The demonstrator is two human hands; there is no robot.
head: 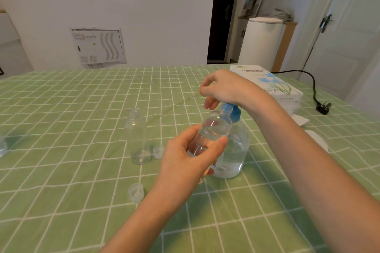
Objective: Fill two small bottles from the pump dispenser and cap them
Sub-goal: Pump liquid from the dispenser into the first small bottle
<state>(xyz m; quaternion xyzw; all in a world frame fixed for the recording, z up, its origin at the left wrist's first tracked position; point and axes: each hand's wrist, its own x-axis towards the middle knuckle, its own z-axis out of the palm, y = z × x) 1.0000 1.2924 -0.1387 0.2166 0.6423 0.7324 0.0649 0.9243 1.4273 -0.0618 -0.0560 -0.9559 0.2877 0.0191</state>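
Left hand (191, 156) has the small bottle (211, 131) up off the worktop (61, 109). The fingers (186, 139) curl round its far-left side, the thumb lies across its lower right side, and the glass-clear body sits snug between them. The bottle is tilted, neck up and to the right. Its open mouth is right at the nozzle of the blue pump head (231, 110), and clear liquid shows inside it.

Over the top comes the right hand (224, 88). The base of the palm bears on the pump head, while the fingers hang loosely curled beyond it and hold nothing that I can see. The pump dispenser (234, 150) stands upright just behind the left hand, partly full of clear liquid.

Off to the left, the second bottle (137, 137) stands upright and uncapped on the green checked cloth, looking empty. A cap (158, 151) sits just beside its base, and another cap (136, 192) lies nearer the camera, apart from both bottles.

Far right, a tissue box (267, 84) and a black plug (323, 108) rest on the worktop.
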